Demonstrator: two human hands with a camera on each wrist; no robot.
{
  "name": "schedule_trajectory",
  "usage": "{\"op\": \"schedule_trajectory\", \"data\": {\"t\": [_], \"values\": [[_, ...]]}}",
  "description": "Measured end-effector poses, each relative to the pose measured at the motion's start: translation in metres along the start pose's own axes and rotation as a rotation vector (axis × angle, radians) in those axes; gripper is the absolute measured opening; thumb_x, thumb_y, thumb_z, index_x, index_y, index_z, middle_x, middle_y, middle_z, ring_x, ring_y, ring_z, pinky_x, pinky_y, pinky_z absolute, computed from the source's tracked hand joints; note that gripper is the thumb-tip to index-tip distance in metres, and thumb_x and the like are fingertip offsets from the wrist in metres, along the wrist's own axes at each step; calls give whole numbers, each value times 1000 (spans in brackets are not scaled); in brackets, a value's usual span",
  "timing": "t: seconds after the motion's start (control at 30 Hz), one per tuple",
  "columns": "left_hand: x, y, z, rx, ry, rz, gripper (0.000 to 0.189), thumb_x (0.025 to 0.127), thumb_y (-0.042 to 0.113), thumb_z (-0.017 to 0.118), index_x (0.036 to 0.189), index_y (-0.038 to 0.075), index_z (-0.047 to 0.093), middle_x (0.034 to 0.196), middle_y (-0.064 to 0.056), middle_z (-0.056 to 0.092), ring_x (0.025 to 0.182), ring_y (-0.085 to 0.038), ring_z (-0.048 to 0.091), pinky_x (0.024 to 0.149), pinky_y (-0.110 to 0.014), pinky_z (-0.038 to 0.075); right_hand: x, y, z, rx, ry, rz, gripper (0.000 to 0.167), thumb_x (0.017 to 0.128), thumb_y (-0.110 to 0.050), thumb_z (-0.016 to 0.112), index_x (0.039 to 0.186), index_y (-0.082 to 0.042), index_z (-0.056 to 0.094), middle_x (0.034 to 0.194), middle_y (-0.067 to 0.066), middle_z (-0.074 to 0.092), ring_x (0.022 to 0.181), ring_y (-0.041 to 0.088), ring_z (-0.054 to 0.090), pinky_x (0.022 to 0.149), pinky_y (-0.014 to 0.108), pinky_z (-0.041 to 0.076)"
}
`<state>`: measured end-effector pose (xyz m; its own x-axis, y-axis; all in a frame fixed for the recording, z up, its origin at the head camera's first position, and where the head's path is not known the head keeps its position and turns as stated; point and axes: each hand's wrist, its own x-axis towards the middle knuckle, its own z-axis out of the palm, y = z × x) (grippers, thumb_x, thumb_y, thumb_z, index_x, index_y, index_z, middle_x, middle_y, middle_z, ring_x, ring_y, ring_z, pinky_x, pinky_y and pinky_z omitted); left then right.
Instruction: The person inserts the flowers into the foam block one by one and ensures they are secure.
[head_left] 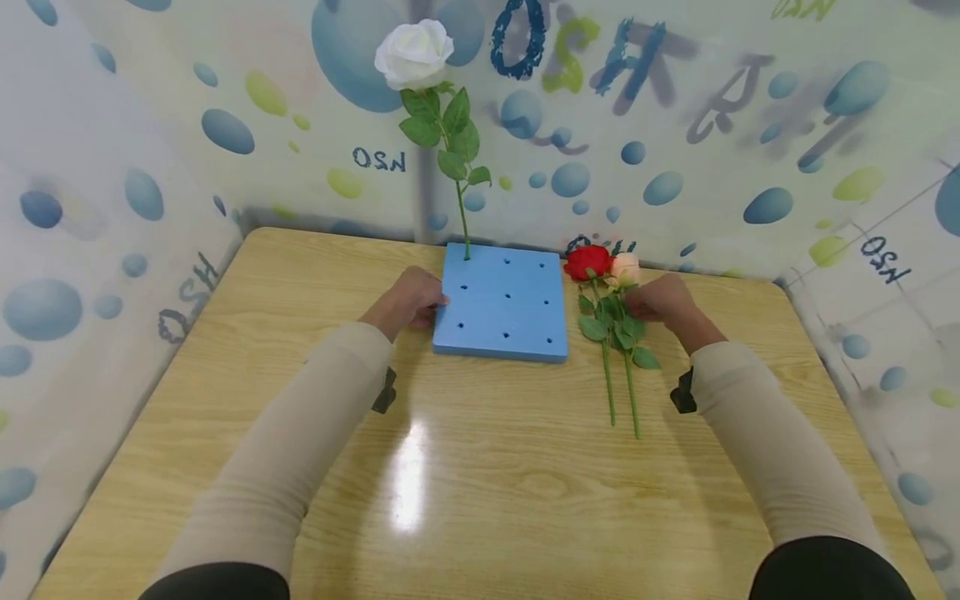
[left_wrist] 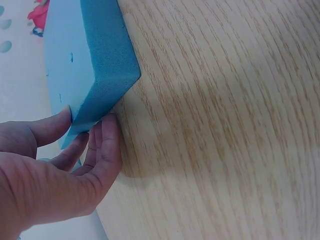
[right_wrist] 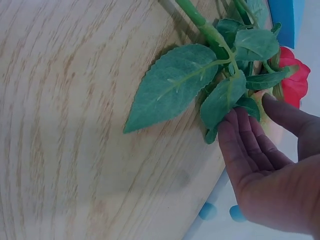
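Observation:
A blue foam board [head_left: 498, 312] with several small holes lies on the table. A white rose [head_left: 415, 55] stands upright in its back left hole. My left hand [head_left: 417, 297] grips the board's left edge; in the left wrist view the thumb is on the top face and the fingers are against the side and lower edge. Right of the board lie a red rose [head_left: 587, 262] and a peach rose [head_left: 625, 268], stems toward me. My right hand [head_left: 663, 300] is beside the peach rose, its fingertips at the green leaves [right_wrist: 225, 97] and its thumb apart from the fingers.
The wooden table [head_left: 525, 492] has its back edge against a patterned wall covering [head_left: 600, 125] with blue and green spots. More of this covering rises at the left and right sides. Light glares off the table in front of the board.

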<state>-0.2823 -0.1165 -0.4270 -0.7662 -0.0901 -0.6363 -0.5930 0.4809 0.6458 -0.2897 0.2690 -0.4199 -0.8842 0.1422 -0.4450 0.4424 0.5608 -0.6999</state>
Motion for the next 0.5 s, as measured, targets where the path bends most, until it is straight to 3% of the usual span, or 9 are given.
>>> {"op": "schedule_trajectory", "data": {"t": [0.23, 0.5], "values": [[-1, -1, -2, -7, -10, 5, 35, 97, 5, 56, 131, 4, 51, 122, -13, 56, 106, -26, 58, 87, -38, 56, 5, -1, 3, -93, 23, 29, 21, 80, -17, 76, 79, 3, 70, 62, 4, 68, 59, 13, 67, 65, 31, 60], [2, -1, -1, 2, -10, 4, 34, 97, 6, 55, 131, 5, 51, 121, -12, 57, 104, -25, 58, 86, -38, 56, 5, -4, 7, -246, 12, 30, 20, 80, -17, 71, 74, 2, 69, 59, 3, 66, 55, 13, 64, 60, 30, 59]]}}
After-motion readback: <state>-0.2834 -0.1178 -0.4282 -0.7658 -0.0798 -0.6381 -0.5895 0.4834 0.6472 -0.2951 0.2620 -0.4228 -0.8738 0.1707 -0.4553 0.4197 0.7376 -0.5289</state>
